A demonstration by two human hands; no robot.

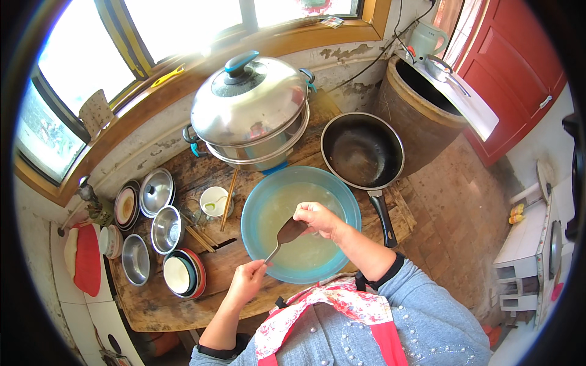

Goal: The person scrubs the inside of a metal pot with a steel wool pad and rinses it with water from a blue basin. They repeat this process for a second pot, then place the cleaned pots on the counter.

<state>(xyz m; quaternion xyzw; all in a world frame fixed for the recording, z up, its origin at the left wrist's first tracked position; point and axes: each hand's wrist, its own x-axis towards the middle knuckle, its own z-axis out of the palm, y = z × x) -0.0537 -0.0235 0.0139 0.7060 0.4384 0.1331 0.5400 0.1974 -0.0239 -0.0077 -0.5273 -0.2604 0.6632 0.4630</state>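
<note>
My left hand (247, 281) grips the thin handle of a dark spatula (289, 231). At the other end, the fingers of my right hand (319, 221) pinch the edge of its flat blade. The spatula is tilted above a blue plastic basin (251, 219) of cloudy water (302, 256). Whether a cloth is in my right hand cannot be seen. Just behind the basin stands a large steel steamer pot (256, 155) with a domed lid (279, 110). To the right a black frying pan (361, 151) lies with its handle towards me.
Metal bowls (136, 261), stacked bowls (177, 274), chopsticks (229, 201) and a white cup (216, 194) crowd the left of the wooden table (219, 293). Beyond the pan stands a large clay vat (398, 105), with a board (476, 114) across its top holding a kettle (425, 39) and a ladle (439, 68).
</note>
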